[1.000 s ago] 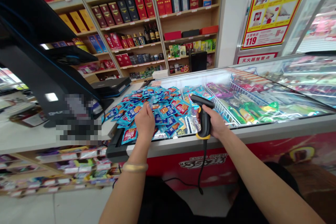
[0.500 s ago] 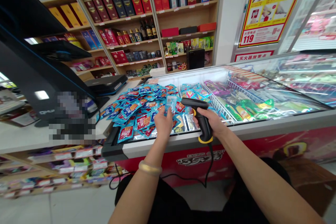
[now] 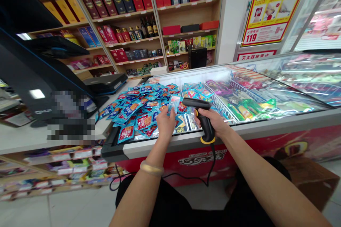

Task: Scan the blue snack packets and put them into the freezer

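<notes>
Black scanner [image 3: 205, 122] with yellow trim, centre-right of frame, right hand [image 3: 217, 123] closed around its grip | 1 pale-blue packet [image 3: 174, 101], centre of frame, just left of the scanner, pinched in the left hand [image 3: 165, 122], thumb and fingers nearly together | from where I stand, blue packets [image 3: 144, 121] lie heaped on the freezer [image 3: 145, 150], left of centre

The head-worn camera looks forward and down past bare forearms [image 3: 141, 195], over a near, grey-rimmed, glass-topped red freezer [image 3: 279, 127], toward pale wooden shelves [image 3: 181, 16] farther off.
</notes>
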The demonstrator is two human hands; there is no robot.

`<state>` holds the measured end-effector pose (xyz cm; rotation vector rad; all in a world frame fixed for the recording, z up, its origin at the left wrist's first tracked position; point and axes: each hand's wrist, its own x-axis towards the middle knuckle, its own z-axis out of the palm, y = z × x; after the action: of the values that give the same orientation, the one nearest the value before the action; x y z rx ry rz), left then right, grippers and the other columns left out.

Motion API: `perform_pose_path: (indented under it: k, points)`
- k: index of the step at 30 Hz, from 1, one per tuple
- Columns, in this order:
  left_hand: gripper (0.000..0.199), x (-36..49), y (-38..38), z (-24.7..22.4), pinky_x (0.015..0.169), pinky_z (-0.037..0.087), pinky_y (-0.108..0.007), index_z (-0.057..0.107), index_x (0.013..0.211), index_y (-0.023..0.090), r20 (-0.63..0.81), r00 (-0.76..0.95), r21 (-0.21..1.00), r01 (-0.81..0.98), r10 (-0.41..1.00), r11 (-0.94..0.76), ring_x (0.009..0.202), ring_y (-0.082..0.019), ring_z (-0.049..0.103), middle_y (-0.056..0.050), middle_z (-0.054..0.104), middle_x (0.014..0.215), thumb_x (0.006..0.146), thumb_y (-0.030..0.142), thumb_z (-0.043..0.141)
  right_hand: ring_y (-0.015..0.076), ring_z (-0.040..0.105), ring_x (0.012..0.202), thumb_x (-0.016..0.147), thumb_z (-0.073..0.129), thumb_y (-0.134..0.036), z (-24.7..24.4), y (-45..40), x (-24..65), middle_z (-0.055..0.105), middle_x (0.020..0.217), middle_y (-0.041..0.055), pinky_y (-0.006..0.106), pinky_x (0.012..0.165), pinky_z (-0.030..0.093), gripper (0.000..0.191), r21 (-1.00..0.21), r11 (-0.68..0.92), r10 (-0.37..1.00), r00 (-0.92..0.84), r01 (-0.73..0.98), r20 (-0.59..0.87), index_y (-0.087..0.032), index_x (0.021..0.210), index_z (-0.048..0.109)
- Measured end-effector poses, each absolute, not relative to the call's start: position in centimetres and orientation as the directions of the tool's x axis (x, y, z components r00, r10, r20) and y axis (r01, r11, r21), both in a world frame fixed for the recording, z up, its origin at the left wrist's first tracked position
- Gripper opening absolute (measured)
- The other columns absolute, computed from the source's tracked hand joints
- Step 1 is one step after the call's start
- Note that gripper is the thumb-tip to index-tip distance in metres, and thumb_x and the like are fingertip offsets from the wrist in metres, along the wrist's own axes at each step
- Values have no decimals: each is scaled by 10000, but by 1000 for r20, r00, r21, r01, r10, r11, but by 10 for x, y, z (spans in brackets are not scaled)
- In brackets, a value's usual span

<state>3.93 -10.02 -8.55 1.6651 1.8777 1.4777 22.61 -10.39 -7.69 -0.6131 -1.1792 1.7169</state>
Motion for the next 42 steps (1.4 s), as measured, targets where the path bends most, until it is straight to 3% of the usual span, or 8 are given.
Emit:
perform_pose_path:
  k: [12,15,21,25,31,36,39,42]
  points:
    - [282,45,-100,-82,704,462,-281,710,937,182,574,-266,634,743,774,-214,736,-198,664,-50,708,755,875,367,506,101,513,468,677,748,-488,-75,-101,232,587,547,-10,216,466,420,359,-869,-143,921,-385,-473,58,-166,771,622]
    - [252,67,-93,-74,710,456,-277,700,873,182,572,-184,622,733,799,-275,716,-186,632,-34,674,708,872,340,504,98,510,467,679,739,-490,-73,-96,255,573,549,-22,210,465,423,353,-853,-124,951,-306,-506,43,-176,772,610]
    - [228,147,-54,-68,606,393,-245,551,647,190,401,-64,655,717,914,-238,614,-140,532,16,536,606,840,312,561,105,500,459,754,677,-444,-71,-80,334,555,558,-24,211,435,420,267,-841,-135,988,-131,-524,-76,-197,775,577]
    - [141,199,-30,-73,633,433,-251,589,737,176,234,-11,719,675,972,-166,672,-146,589,-13,613,719,829,281,592,103,484,439,805,624,-407,-67,-74,372,541,535,-21,203,415,413,227,-816,-110,990,12,-568,-141,-192,763,568]
    - [165,237,-21,-79,812,497,-306,666,946,147,182,86,696,692,980,-190,931,-221,666,-102,710,960,793,208,646,108,486,441,853,578,-385,-66,-72,378,543,520,-10,196,403,421,228,-794,-88,983,76,-602,-167,-188,741,558]
    - [446,223,-30,-80,1073,419,-389,611,1234,141,357,224,529,751,907,-394,1249,-269,556,-152,638,1277,799,223,664,104,495,444,837,609,-400,-67,-71,375,550,520,-10,187,408,434,239,-812,-70,983,97,-580,-154,-185,742,566]
    - [496,186,-35,-77,1110,397,-430,581,1294,164,469,251,395,798,847,-455,1299,-279,516,-143,605,1337,809,238,656,100,497,449,815,635,-416,-67,-72,376,549,525,-13,183,416,439,257,-816,-74,984,89,-574,-152,-182,735,567]
    - [509,131,-42,-68,1086,416,-446,576,1305,151,516,180,299,878,837,-373,1291,-303,516,-161,580,1361,815,269,644,99,496,458,793,660,-423,-68,-75,368,552,537,-16,185,419,437,259,-803,-77,988,65,-591,-143,-186,738,573]
